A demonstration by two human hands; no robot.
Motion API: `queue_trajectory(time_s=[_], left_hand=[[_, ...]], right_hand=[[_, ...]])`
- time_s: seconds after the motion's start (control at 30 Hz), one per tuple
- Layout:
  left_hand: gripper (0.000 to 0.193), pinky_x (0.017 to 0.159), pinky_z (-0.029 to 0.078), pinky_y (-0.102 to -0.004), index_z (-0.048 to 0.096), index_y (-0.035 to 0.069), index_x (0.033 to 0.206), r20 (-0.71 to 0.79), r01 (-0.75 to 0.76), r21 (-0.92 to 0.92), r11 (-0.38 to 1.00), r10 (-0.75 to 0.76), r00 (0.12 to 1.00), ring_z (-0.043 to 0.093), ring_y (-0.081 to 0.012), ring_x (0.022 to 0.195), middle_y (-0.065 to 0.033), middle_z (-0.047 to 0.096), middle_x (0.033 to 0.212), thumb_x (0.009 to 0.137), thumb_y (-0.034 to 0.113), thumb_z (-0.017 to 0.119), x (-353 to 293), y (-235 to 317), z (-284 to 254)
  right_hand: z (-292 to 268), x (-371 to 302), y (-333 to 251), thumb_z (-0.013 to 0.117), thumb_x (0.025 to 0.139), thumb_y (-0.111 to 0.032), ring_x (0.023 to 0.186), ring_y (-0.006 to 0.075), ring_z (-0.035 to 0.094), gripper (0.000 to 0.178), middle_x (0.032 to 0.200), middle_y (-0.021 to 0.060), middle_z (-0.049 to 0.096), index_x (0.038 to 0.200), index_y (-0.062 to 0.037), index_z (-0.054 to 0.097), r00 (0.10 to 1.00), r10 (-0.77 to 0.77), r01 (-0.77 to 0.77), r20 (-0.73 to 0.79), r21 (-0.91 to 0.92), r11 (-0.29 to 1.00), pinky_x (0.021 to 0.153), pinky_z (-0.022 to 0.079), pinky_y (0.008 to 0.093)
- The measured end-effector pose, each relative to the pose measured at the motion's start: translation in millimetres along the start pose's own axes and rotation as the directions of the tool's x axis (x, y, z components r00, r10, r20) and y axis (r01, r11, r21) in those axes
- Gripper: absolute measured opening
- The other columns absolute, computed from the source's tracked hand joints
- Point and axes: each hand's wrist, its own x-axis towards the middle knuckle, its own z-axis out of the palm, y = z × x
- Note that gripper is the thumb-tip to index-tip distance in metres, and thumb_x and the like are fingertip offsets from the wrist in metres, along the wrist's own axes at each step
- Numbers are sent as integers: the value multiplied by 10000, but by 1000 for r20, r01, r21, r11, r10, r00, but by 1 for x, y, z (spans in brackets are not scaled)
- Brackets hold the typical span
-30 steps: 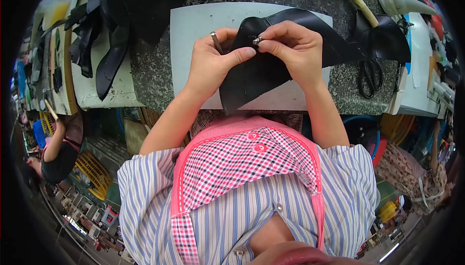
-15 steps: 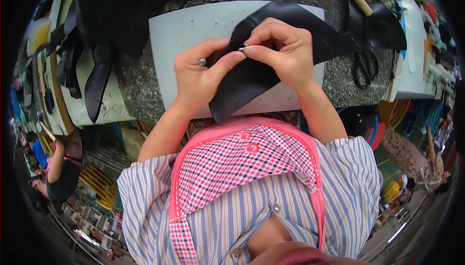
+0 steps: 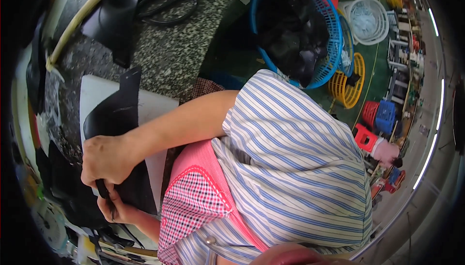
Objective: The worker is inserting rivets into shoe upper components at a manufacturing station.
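A black leather-like piece [image 3: 116, 112] with a pointed end lies over a white board [image 3: 92, 90] on the speckled worktop. My right hand [image 3: 109, 161] is closed on the edge of this piece, its knuckles up and its fingertips partly hidden. Just below it in the picture, my left hand [image 3: 118, 209] pinches the same piece, thumb and fingers pressed around a folded edge. The two hands are almost touching. No separate small part shows between the fingers.
Black-handled scissors [image 3: 169, 3] lie on the speckled worktop [image 3: 164, 57]. A wooden stick [image 3: 72, 30] rests by another black piece [image 3: 114, 18]. Beyond the worktop's edge stand a blue basket [image 3: 334, 54] of black scraps, a yellow basket [image 3: 346, 98] and a white basket [image 3: 382, 23].
The view has swung to my right, bringing the floor baskets in. Both hands still hold the black piece; the small shiny bit seen between the fingertips no longer shows.
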Motion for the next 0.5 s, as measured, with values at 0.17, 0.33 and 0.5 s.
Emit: queue_trajectory(time_s=[0.17, 0.33, 0.5], left_hand=[[152, 730, 462, -250, 579, -66, 929, -132, -138, 311, 940, 187, 973, 562, -151, 786, -98, 609, 872, 790, -14, 551, -6, 31, 16], [156, 678, 487, -259, 595, -63, 900, -137, -420, 572, 704, 587, 798, 587, -172, 722, -107, 623, 842, 747, -37, 608, -3, 36, 31], [145, 675, 475, -265, 545, -49, 861, -278, -403, 427, 810, 541, 794, 569, -170, 711, -100, 591, 806, 738, -38, 620, -4, 46, 47]], right_hand=[[-10, -3, -18, 678, 510, -151, 577, 223, 577, 127, 558, 28, 576, 609, -103, 615, 975, 159, -148, -157, 80, 986, 552, 422, 319], [-24, -11, -27, 727, 453, -73, 548, 196, 576, 164, 545, 46, 574, 568, -64, 610, 918, 348, -226, -190, 470, 853, 520, 423, 298], [-40, -13, -38, 755, 432, -62, 525, 192, 572, 197, 557, 58, 583, 550, -45, 598, 921, 346, -215, -177, 509, 834, 476, 412, 280]])
